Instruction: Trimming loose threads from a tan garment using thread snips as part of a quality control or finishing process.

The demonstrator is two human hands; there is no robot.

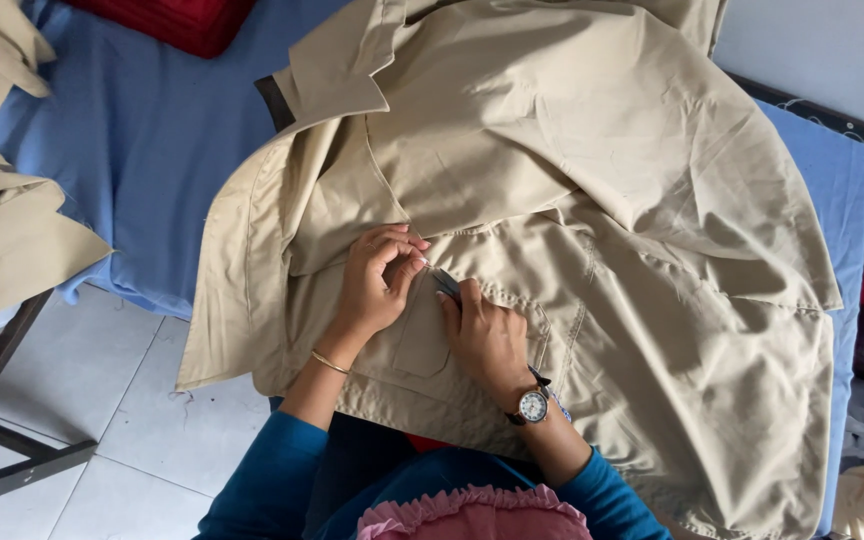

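Note:
A large beige garment (592, 170) with a collar and a chest pocket lies spread over my lap and a blue-covered surface (142, 130). My left hand (377, 280) pinches the fabric at the pocket's upper edge, fingers curled. My right hand (487, 335), with a wristwatch on the wrist, presses on the cloth and holds a small dark metal tool (446, 284) whose tip meets the seam between both hands. A thin gold bangle circles my left wrist.
More folded beige cloth (2, 230) lies at the left edge. A red cushion (182, 20) sits at the top. A dark metal frame (2, 440) stands on the white tiled floor. Piled fabric is at the right edge.

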